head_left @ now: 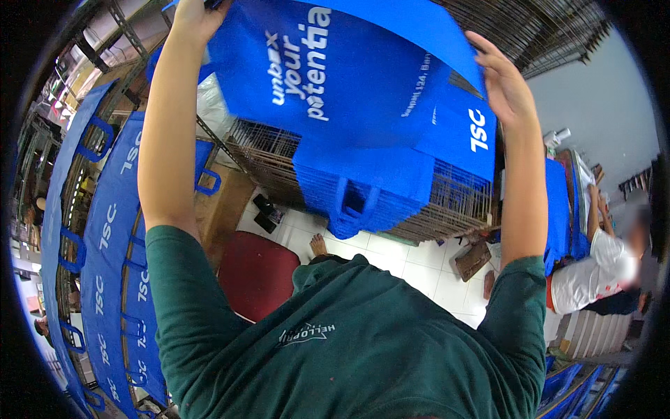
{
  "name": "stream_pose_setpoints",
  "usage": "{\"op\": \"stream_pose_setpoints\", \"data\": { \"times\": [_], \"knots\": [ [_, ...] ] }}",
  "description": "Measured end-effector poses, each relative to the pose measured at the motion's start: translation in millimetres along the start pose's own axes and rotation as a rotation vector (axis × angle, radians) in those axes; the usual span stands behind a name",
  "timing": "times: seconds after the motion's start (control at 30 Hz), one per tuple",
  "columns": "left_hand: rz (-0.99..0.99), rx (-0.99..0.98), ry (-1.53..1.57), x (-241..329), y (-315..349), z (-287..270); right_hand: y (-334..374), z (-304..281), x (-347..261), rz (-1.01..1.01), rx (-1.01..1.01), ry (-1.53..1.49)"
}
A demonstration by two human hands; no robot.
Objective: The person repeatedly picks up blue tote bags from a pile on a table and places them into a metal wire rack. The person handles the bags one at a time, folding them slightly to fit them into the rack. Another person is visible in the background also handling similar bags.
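Note:
A blue fabric bag with white print is stretched up between my two raised hands, its near edge curving and slightly blurred. My left hand grips its left side at the top edge of the view, where the fingertips are partly cut off. On the other side, my right hand is closed on the bag's right edge, fingers bent around it. Below the held bag stands a tall stack of wire racks. More blue printed bags lie over this stack, with a looped handle hanging down its front.
Shelving with rows of blue bags runs along my left. A dark red seat is near my left elbow, above white floor tiles. At right, a person in a white shirt works beside another blue pile.

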State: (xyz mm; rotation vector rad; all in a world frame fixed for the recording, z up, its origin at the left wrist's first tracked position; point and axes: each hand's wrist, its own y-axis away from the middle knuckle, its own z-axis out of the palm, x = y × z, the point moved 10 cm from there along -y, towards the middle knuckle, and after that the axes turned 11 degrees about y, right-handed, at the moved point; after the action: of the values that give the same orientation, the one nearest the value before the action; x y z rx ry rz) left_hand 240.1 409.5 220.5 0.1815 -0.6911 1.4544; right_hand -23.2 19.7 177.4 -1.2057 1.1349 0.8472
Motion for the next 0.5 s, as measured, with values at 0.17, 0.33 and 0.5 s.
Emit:
{"op": "stream_pose_setpoints", "data": {
  "times": [0.17, 0.33, 0.5],
  "knots": [
    [-0.026, 0.179, -0.037, 11.8, -174.4, -147.7, -180.2, 62.6, 83.9, 0.135, -0.040, 0.023],
    [-0.030, 0.101, 0.050, -8.4, -179.7, -115.3, -236.3, 70.3, 103.1, 0.059, 0.047, 0.033],
    [0.136, 0.128, 0.093, -9.2, -188.4, -159.3, -239.5, 84.3, 148.1, 0.002, 0.195, 0.045]
  ]
}}
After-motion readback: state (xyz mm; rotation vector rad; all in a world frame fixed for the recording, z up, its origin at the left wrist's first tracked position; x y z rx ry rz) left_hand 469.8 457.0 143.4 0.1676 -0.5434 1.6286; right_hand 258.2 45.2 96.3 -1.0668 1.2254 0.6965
